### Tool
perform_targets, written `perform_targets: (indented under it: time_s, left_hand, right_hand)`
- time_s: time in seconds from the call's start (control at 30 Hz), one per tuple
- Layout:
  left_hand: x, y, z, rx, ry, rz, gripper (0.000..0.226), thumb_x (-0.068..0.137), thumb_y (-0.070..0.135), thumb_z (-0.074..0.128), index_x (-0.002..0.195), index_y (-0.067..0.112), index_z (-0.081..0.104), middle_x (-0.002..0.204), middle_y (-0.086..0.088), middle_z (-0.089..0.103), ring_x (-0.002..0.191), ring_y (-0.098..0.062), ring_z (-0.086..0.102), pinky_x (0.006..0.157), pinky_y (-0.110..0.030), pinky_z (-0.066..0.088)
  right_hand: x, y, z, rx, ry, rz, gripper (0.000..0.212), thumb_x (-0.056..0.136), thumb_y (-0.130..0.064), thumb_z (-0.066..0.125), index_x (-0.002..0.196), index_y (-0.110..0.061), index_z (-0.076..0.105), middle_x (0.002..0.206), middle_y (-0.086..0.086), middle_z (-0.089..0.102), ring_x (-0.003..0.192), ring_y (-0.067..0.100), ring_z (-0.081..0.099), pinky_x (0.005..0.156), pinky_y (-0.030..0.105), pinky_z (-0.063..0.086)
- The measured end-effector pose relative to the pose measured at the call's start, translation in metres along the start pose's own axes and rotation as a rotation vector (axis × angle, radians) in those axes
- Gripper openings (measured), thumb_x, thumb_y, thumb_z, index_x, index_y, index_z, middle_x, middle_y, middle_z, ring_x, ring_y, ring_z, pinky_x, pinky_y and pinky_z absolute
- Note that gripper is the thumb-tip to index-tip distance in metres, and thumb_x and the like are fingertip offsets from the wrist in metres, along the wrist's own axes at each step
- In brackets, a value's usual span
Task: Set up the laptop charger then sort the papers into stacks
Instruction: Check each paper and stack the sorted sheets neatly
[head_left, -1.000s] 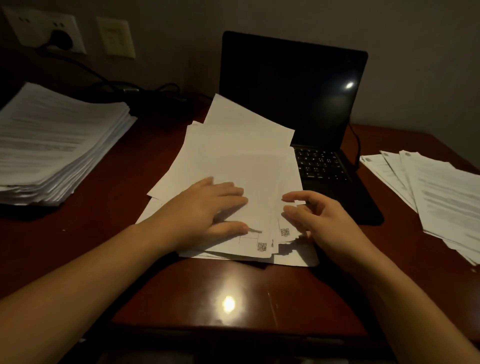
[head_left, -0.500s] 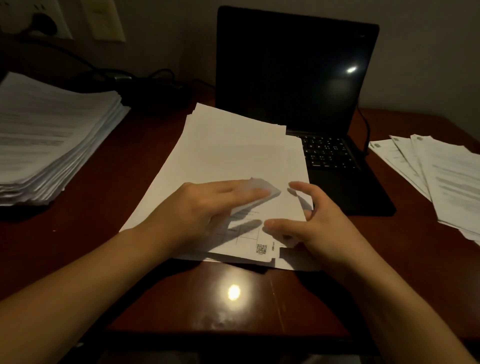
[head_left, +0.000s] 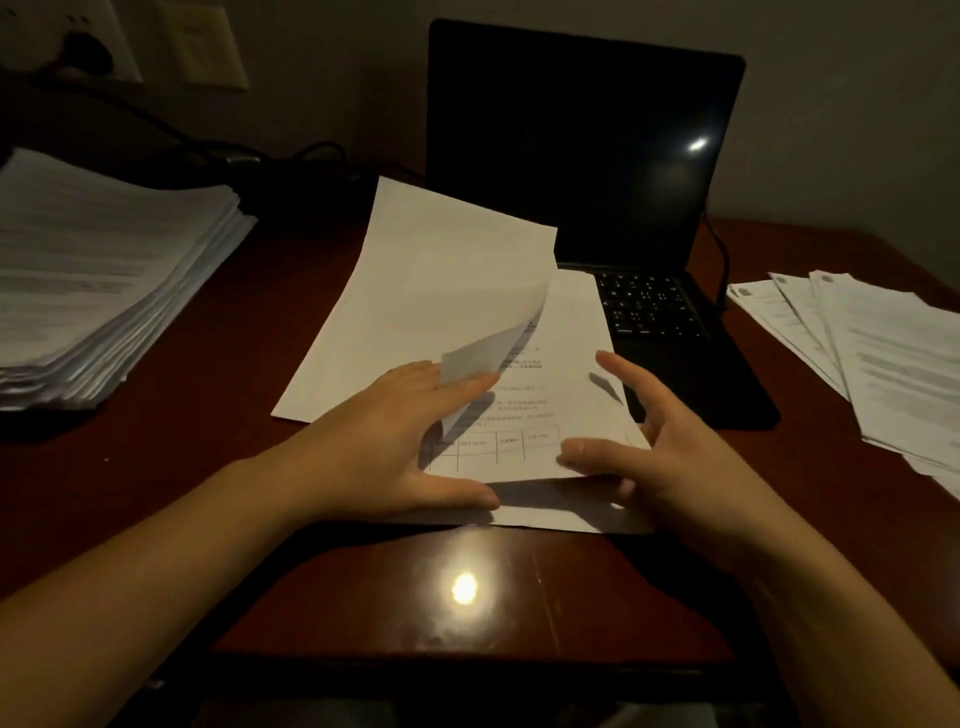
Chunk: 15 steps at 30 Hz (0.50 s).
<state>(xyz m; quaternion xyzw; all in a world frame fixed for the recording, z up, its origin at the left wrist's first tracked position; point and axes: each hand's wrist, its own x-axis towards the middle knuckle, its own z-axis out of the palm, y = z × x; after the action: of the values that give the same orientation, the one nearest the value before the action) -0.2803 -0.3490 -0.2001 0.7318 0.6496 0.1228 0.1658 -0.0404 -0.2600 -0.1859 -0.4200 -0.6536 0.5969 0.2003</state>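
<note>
Near the tabletop's (head_left: 597, 597) front edge: left hand (head_left: 384, 447), fingers straight, lifts top sheet (head_left: 441, 280) to expose print; right hand (head_left: 691, 467) pinches printed sheet (head_left: 571, 353) steady.

Laptop (head_left: 582, 145) behind centre papers (head_left: 415, 291); stack (head_left: 104, 270) left; sheets (head_left: 893, 364) right; all on desk (head_left: 208, 441).

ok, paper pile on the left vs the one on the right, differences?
The left pile is thick, many sheets deep; the right pile is only a few sheets. The left pile is roughly squared; the right pile is fanned, corners offset. Both are printed white sheets lying flat on the desk.
</note>
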Motion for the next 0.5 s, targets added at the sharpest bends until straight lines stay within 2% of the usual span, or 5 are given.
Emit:
perform_targets:
  time_s: [0.17,0.3,0.37,0.43,0.5]
  left_hand:
    - [0.003,0.005,0.01,0.027,0.088,0.056,0.105,0.065,0.095,0.04,0.155,0.045,0.017,0.151,0.019,0.032,0.116,0.005,0.019,0.098,-0.013,0.024]
    - [0.004,0.003,0.009,-0.005,0.086,0.114,0.092,0.07,0.092,0.033,0.151,0.048,0.028,0.122,0.031,0.029,0.102,0.008,0.022,0.086,-0.005,0.027]
    - [0.005,0.0,0.008,-0.055,0.106,0.124,0.078,0.076,0.087,0.037,0.146,0.052,0.036,0.113,0.038,0.03,0.104,0.01,0.031,0.082,-0.007,0.032]
    - [0.005,-0.002,0.006,-0.148,0.162,0.137,0.063,0.083,0.076,0.043,0.14,0.049,0.048,0.112,0.037,0.043,0.105,0.009,0.043,0.076,-0.008,0.038]
    - [0.005,-0.003,0.007,-0.246,0.261,0.162,0.048,0.091,0.06,0.048,0.13,0.037,0.064,0.1,0.025,0.062,0.091,-0.001,0.056,0.066,-0.012,0.043]
  right_hand:
    - [-0.001,0.002,0.001,-0.003,0.0,-0.026,0.097,0.073,-0.01,0.087,0.143,-0.053,0.037,0.127,-0.012,0.059,0.1,0.018,0.072,0.072,0.031,0.063]
    - [0.002,0.001,0.009,0.056,0.068,-0.021,0.087,0.077,-0.011,0.085,0.143,-0.048,0.043,0.127,-0.015,0.052,0.087,0.024,0.075,0.064,0.037,0.064]
    - [0.004,0.0,0.011,0.013,0.111,-0.047,0.084,0.078,-0.019,0.085,0.145,-0.045,0.042,0.127,-0.015,0.048,0.076,0.008,0.074,0.059,0.028,0.062]
    - [0.005,0.001,0.011,-0.001,0.14,-0.063,0.081,0.079,-0.023,0.083,0.146,-0.04,0.042,0.129,-0.012,0.047,0.068,-0.004,0.069,0.052,0.017,0.055]
    - [0.006,0.003,0.009,0.012,0.138,-0.062,0.08,0.078,-0.027,0.084,0.146,-0.04,0.044,0.135,-0.008,0.05,0.083,0.008,0.071,0.058,0.02,0.058]
